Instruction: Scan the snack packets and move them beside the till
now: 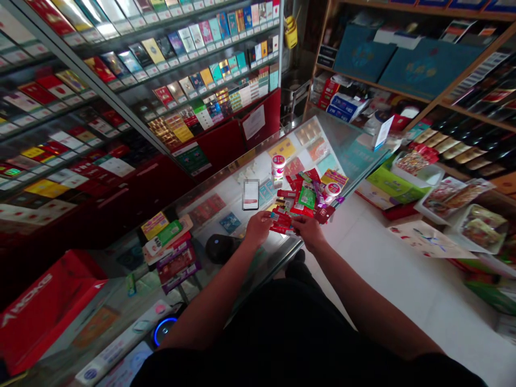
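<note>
Over the glass counter, my left hand is closed in a pinch at the left end of a small red packet, where a bit of light blue shows. The fingers of my right hand close on the packet's right end. More narrow red packs lie right under and beyond it, partly covered. Just past my hands is a heap of sweets packets, with a green packet on red ones. A white and pink tub stands upright behind the heap, and another round tub rests at its right.
A phone-like framed card and a black rounded device are on the counter. Stacked packs and a red box sit left. Cigarette shelves rise behind; boxes of snacks stand at right.
</note>
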### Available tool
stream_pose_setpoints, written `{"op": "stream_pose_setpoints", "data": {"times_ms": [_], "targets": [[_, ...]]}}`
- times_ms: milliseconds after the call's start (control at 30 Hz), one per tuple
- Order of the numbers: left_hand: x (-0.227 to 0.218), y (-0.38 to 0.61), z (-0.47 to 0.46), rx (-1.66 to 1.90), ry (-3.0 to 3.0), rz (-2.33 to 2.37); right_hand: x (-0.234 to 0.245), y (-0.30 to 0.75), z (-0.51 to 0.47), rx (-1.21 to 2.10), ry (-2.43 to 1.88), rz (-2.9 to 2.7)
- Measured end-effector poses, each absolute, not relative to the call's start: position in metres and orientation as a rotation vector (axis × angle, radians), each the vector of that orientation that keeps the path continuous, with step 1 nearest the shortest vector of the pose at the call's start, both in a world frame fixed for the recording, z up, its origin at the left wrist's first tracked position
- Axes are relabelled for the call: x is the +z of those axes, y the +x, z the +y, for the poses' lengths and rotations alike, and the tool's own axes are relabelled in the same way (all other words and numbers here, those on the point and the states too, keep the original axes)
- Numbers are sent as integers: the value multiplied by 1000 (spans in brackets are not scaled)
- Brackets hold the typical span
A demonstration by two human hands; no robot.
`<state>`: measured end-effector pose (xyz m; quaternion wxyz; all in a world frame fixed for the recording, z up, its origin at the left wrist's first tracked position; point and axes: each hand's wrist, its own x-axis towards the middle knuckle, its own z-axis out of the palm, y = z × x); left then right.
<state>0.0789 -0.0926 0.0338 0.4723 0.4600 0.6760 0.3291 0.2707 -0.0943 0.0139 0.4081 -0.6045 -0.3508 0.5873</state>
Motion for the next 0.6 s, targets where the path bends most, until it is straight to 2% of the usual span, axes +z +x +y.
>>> {"op": "stream_pose_setpoints", "data": {"times_ms": [267, 600], "targets": [[77, 57, -111, 991, 990, 1636, 45, 251, -97, 1568, -1369, -851], [108, 12, -127, 1152, 1010, 1546, 73, 213, -97, 1716, -1250, -935]]}}
